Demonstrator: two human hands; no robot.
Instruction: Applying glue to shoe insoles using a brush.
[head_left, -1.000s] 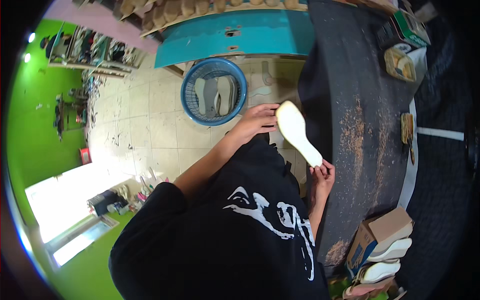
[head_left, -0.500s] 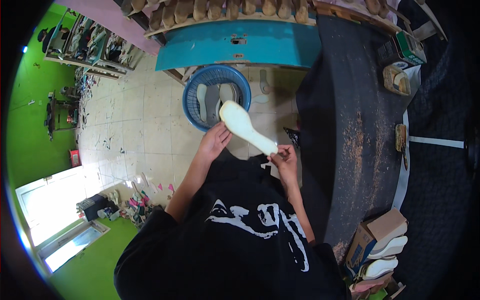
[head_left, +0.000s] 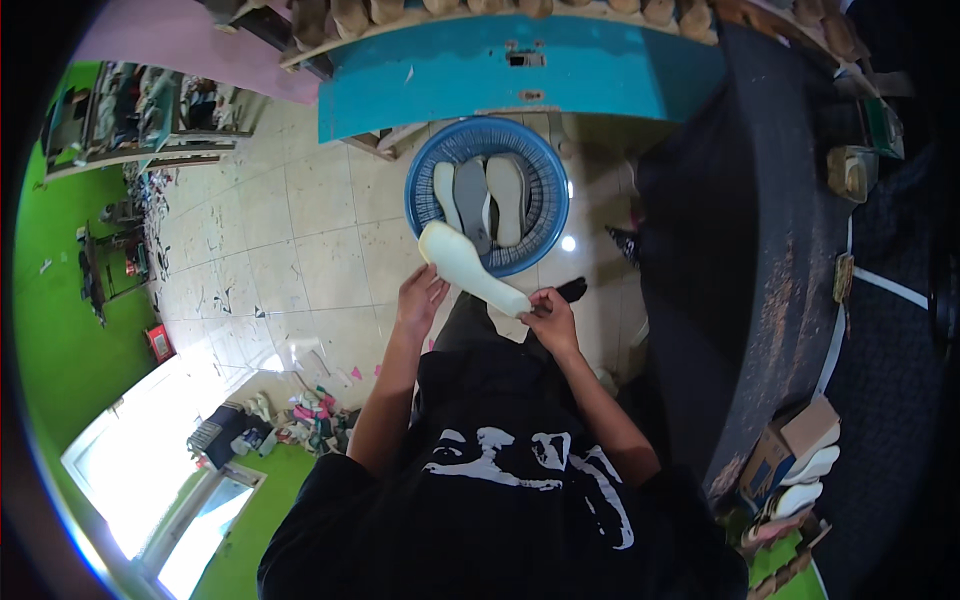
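A pale, cream-coloured shoe insole (head_left: 470,270) is held up in front of me, its wide end to the upper left and its narrow end to the lower right. My right hand (head_left: 549,322) pinches the narrow end between thumb and fingers. At the wide end, my left hand (head_left: 423,298) has its fingertips on the lower edge. Just beyond stands a round blue plastic basket (head_left: 413,190) on the floor. Inside it lie several insoles, among them a grey one (head_left: 469,200) and a beige one (head_left: 506,197). The held insole overlaps the basket's near rim.
A turquoise panel (head_left: 430,85) stands behind the basket, with wooden shoe lasts (head_left: 385,10) on a shelf above. To the right runs a dark-covered bench (head_left: 745,260) strewn with shavings. A cardboard box (head_left: 790,440) and stacked soles (head_left: 800,495) are at lower right.
My view has shifted, and the basket now appears farther right and shows more fully. The insole remains between both hands, moved slightly left and lower in view.
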